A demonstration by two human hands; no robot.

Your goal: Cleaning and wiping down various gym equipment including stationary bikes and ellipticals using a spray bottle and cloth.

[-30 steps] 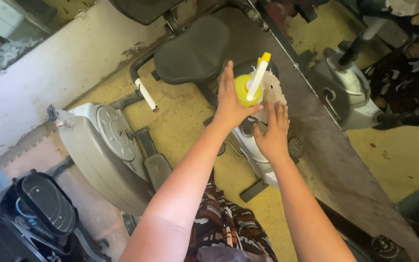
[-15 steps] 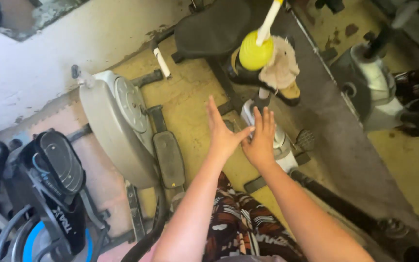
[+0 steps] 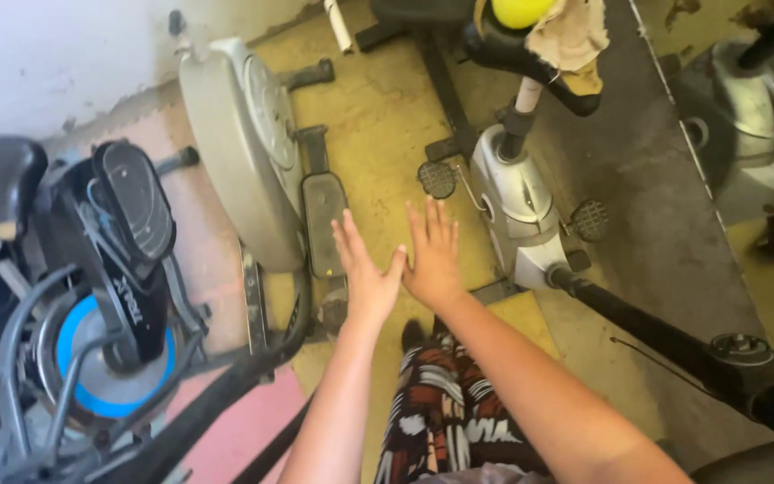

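Head view, left hand (image 3: 365, 273): flat, fingers spread and straight, nothing held; thumb side touching the right hand.
Head view, right hand (image 3: 432, 255): flat and open likewise, empty, fingers pointing up the frame; held in the air over the yellow floor (image 3: 378, 134).
Nearest thing: grey exercise bike body (image 3: 517, 202), just beside the right hand on its right, with a studded pedal (image 3: 438, 178) just above the fingertips and a second pedal (image 3: 589, 220) on the far side.
Left of the hands: black foot plate (image 3: 322, 222) of a pale elliptical machine (image 3: 239, 148), near the left hand's fingers.
Top edge: yellow ball-like object (image 3: 520, 11) with a tan cloth (image 3: 573, 36); seemingly resting on the bike's handlebar, cropped by the frame.
Far left: black and blue trainer (image 3: 105, 296), well apart.
Bottom: patterned trousers (image 3: 445, 403) between the forearms.
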